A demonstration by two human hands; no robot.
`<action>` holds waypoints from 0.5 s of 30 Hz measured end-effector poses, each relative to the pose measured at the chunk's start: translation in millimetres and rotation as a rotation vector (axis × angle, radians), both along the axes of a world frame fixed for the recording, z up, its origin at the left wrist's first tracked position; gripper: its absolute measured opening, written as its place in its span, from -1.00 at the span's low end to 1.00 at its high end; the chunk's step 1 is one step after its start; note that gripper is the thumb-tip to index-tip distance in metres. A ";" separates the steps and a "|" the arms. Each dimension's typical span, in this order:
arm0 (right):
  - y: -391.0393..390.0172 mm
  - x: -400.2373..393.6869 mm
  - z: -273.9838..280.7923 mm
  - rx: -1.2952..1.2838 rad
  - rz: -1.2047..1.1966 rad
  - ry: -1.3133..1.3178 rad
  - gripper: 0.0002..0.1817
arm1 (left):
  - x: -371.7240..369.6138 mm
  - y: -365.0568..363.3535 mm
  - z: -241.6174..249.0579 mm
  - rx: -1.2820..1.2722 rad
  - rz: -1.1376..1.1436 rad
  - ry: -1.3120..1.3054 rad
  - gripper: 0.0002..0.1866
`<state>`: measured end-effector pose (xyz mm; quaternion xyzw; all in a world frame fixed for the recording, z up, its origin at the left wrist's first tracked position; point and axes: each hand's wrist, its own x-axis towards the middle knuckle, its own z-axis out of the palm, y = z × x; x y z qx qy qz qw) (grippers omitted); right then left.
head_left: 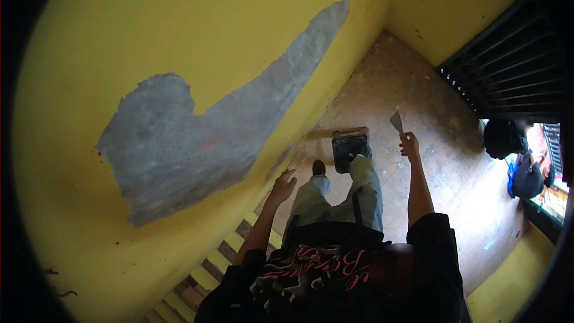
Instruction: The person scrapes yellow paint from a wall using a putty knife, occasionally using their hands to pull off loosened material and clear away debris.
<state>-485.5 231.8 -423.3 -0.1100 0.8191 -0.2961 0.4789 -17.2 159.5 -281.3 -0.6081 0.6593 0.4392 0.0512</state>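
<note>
My right hand [409, 146] is closed around the handle of a putty knife [396, 121], its flat blade pointing up and away from me over the floor. My left hand [283, 186] hangs beside the yellow wall [251, 36] with its fingers loosely apart and nothing in them. A large grey patch [179, 143] with ragged edges shows on that wall where the yellow paint is gone, with a small reddish mark near its middle.
A black box-like object [351, 148] lies by my feet on the dusty brown floor [388, 78]. Dark metal bars [508, 60] stand at the right. Beyond an opening, people in dark clothes [505, 137] are visible. Yellow-edged slats [209, 272] run along the lower left.
</note>
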 end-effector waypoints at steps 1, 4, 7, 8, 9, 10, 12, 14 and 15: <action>-11.8 10.0 9.0 -0.048 -0.016 -0.079 -0.53 | -2.6 -0.9 -6.1 0.015 -0.010 0.023 -0.52; -35.8 34.0 -5.7 -0.174 0.021 -0.141 -0.52 | 9.2 2.5 -56.9 -0.017 -0.075 0.036 -0.54; -52.0 67.9 -8.4 -0.311 -0.011 -0.220 -0.54 | 28.8 1.8 -123.7 -0.014 -0.228 0.079 -0.58; -56.3 75.7 -16.0 -0.393 -0.023 -0.298 -0.56 | 33.6 2.1 -150.5 -0.042 -0.239 0.096 -0.58; -56.7 85.9 -13.2 -0.497 -0.030 -0.301 -0.62 | 37.5 2.9 -179.2 -0.052 -0.249 0.112 -0.59; -54.1 95.5 -11.0 -0.535 -0.026 -0.273 -0.62 | 42.9 6.9 -212.1 -0.066 -0.258 0.129 -0.59; -51.2 118.5 -14.3 -0.746 -0.042 -0.235 -0.66 | 54.5 3.9 -297.3 -0.097 -0.250 0.235 -0.59; -33.4 153.1 -24.7 -0.889 -0.025 -0.149 -0.65 | 62.3 4.6 -375.7 -0.108 -0.230 0.356 -0.58; -28.0 170.9 -30.5 -0.980 -0.019 -0.114 -0.65 | 65.0 4.9 -394.7 -0.216 -0.248 0.347 -0.59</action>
